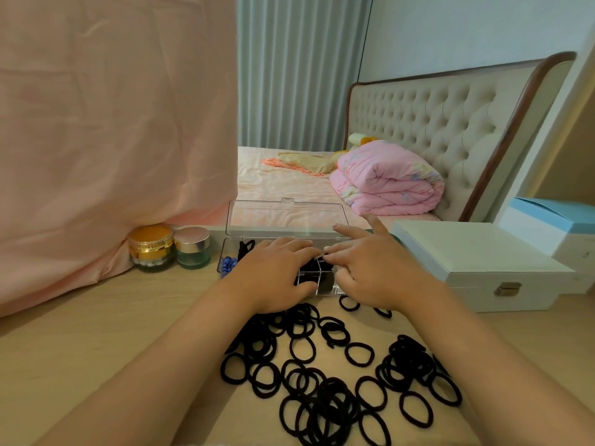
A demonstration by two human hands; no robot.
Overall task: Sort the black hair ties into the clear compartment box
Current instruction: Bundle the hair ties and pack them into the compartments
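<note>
Your left hand (277,275) and right hand (376,272) lay palm-down over open clear box (227,249) at tabletop's (80,333) far edge. Fingertips were hidden among compartments, so could not tell whether either held anything. Most ties (322,381) lay loose along near edge; few sat in box. Judged light, soft, stretchy, prone to tangle: pinch single loop by its cord. Raised lid (286,217) behind, jars (151,246) left, white case (476,259) right hemmed box in.
</note>
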